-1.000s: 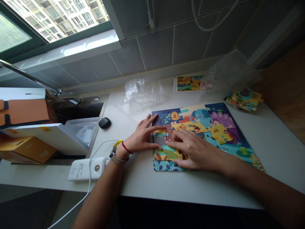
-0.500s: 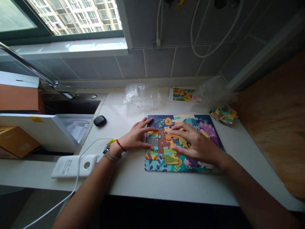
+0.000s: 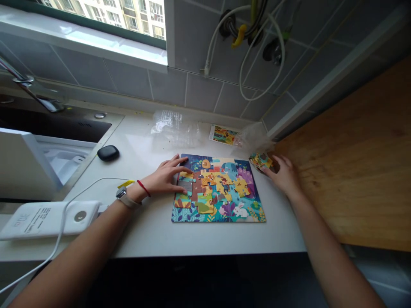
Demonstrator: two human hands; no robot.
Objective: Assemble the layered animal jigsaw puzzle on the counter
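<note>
A colourful jigsaw puzzle (image 3: 229, 209) with an elephant, a rabbit and other animals lies flat on the white counter. My left hand (image 3: 166, 176) rests on its left edge with the fingers spread, and nothing is held in it. To the right of the puzzle's upper corner is a pile of loose pieces (image 3: 261, 160). My right hand (image 3: 285, 174) is at this pile, thumb and fingers at its right side. The fingertips partly cover the pieces there, so whether one is gripped is unclear.
Behind the puzzle lie crumpled clear plastic (image 3: 175, 128), a picture card (image 3: 223, 134) and another plastic bag (image 3: 255, 136). On the left are a black oval object (image 3: 108, 153), a white power bank (image 3: 54, 219) with a cable, and the sink (image 3: 58, 124). A wooden panel (image 3: 349, 162) stands right.
My right hand has moved from above the puzzle to the pile of pieces on the right. The camera view has turned to the right. My left hand stays on the puzzle's left edge.
</note>
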